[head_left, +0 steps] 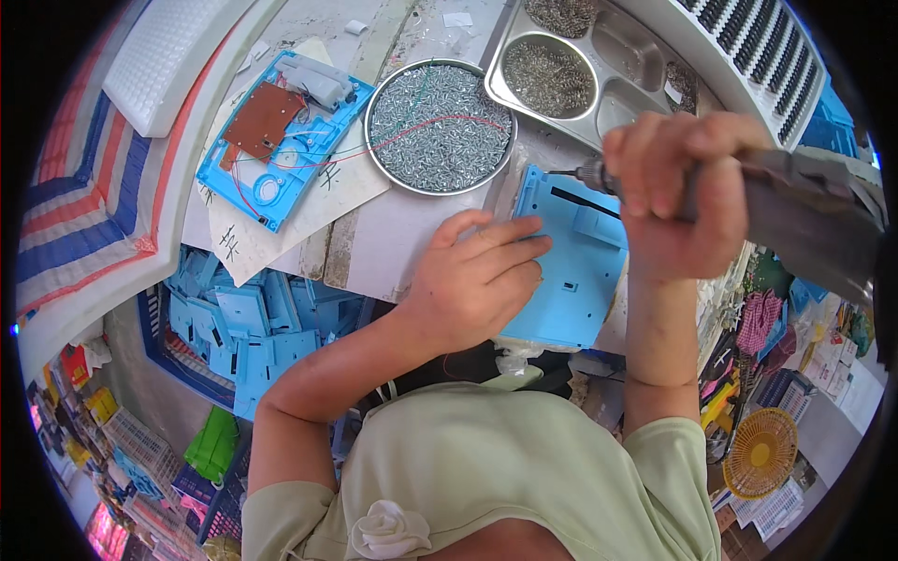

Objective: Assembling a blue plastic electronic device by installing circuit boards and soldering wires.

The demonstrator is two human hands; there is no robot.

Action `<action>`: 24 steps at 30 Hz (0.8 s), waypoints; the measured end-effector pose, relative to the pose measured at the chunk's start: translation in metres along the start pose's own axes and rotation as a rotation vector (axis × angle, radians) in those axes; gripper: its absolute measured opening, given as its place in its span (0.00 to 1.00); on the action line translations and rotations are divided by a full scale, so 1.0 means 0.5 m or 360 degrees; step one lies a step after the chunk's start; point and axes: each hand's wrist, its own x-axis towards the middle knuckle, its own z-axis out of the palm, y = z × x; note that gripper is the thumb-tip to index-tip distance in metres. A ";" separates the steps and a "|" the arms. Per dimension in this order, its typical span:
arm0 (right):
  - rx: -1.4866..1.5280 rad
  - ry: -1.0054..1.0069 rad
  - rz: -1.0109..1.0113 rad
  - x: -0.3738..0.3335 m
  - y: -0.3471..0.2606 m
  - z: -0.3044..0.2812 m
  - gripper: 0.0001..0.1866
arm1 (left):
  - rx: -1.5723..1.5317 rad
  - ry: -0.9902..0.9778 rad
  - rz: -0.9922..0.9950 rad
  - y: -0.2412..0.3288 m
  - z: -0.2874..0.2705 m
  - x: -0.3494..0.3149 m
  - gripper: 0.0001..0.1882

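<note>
My right hand [683, 192] is wrapped round a dark powered screwdriver [804, 201], held sideways over the bench. Its thin bit points left to the top left corner of a light-blue plastic panel [566, 304]. Whether the tip touches a screw there is too small to tell. My left hand [479, 280] lies along the panel's left side with its fingers stretched out, the fingertips over the blue surface. A black slot and a small square hole show in the panel; my right hand and wrist hide part of its right side.
A round metal bowl of silver screws [440, 131] stands beyond my left hand. Left of it lies an opened blue casing [285, 140] with a brown board and wires. A steel compartment tray [608, 70] holds small metal parts. Blue panels [248, 313] fill a crate below left.
</note>
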 end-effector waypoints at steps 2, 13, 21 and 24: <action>-0.0040 0.0025 -0.0006 0.003 0.020 0.007 0.09 | 0.0029 0.0028 -0.0027 0.006 0.005 0.001 0.09; -0.0839 0.0085 0.0096 -0.007 0.060 0.036 0.08 | 0.0104 0.0072 -0.0097 0.013 0.009 -0.006 0.09; -0.0316 -0.0051 0.0058 0.002 0.004 0.049 0.08 | 0.0183 0.0215 -0.0085 0.009 0.018 0.002 0.02; -0.0231 -0.0025 0.0055 0.012 0.000 0.043 0.09 | 0.0148 0.0196 -0.0101 0.011 0.019 -0.004 0.03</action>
